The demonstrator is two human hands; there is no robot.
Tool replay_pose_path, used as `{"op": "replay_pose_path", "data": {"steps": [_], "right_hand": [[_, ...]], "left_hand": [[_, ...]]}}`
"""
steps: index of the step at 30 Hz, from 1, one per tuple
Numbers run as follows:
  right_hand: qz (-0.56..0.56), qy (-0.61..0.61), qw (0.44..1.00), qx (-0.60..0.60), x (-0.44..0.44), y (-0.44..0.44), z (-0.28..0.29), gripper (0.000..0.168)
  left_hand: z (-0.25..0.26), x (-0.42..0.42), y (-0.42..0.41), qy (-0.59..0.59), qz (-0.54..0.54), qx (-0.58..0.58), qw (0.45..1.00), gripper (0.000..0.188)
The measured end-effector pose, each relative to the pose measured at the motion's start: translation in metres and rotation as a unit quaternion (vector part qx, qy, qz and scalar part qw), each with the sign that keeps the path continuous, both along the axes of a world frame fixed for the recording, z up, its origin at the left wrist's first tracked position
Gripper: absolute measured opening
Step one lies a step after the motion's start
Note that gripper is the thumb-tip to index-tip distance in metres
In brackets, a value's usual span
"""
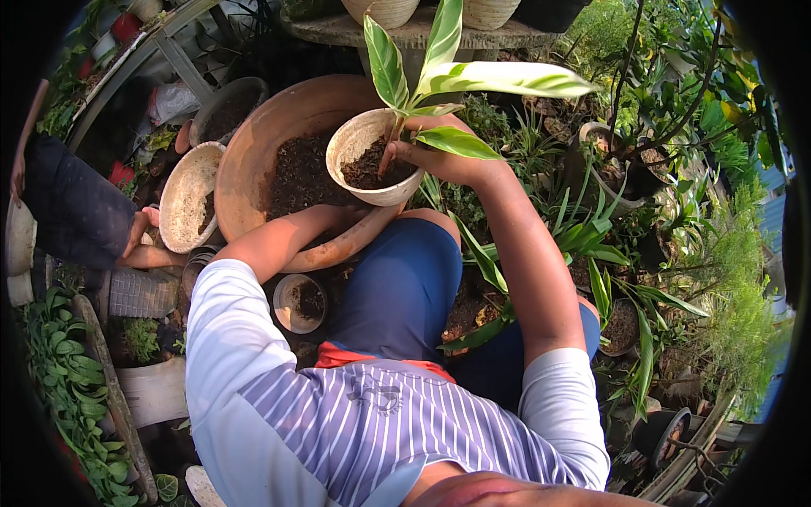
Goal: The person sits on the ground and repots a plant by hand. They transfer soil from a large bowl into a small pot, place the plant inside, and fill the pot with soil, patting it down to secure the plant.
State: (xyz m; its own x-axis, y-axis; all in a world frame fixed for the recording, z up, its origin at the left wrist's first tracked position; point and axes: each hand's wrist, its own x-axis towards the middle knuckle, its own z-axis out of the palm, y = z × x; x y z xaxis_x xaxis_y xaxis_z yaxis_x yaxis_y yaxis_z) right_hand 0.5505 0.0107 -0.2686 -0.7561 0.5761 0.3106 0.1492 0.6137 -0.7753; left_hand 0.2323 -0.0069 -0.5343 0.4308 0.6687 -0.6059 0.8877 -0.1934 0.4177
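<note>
A round cream pot with dark soil tilts over the near side of a large terracotta basin. From it rises a plant with broad, cream-and-green variegated leaves. My right hand reaches over the pot's right rim, its thumb and fingers around the base of the plant's stem. My left hand is in shadow inside the basin, just below the pot. Its fingers are mostly hidden, so I cannot tell whether it holds soil or supports the pot. Dark soil covers the basin's floor.
An oval cream planter and a grey pot stand left of the basin. A small plastic pot sits by my left knee. Another person's leg is at far left. Strappy-leaved plants crowd the right.
</note>
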Motion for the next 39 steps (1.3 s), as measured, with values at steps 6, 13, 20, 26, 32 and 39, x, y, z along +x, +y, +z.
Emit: {"op": "replay_pose_path", "data": {"steps": [6,13,20,26,32,39], "right_hand": [[-0.055,0.031,0.991,0.119,-0.001,0.013,-0.020,0.016],[-0.177,-0.046,0.981,0.069,-0.003,0.001,-0.009,0.025],[-0.172,0.060,0.979,0.096,-0.004,0.003,-0.020,0.018],[-0.010,0.053,0.985,0.161,0.007,0.016,-0.022,0.020],[0.008,0.015,0.994,0.106,0.001,0.016,-0.032,0.020],[0.012,0.071,0.991,0.111,0.004,0.012,-0.023,0.017]], "left_hand": [[0.007,0.001,0.001,0.003,-0.016,0.003,1.000,0.065],[0.014,0.001,0.005,0.008,-0.024,-0.002,1.000,0.065],[0.017,0.002,0.008,0.011,-0.026,-0.004,1.000,0.065],[0.020,0.000,0.005,0.012,-0.028,-0.006,1.000,0.066],[0.023,0.001,0.005,0.015,-0.040,-0.010,0.999,0.066],[0.027,0.003,0.006,0.018,-0.047,-0.015,0.999,0.067]]}}
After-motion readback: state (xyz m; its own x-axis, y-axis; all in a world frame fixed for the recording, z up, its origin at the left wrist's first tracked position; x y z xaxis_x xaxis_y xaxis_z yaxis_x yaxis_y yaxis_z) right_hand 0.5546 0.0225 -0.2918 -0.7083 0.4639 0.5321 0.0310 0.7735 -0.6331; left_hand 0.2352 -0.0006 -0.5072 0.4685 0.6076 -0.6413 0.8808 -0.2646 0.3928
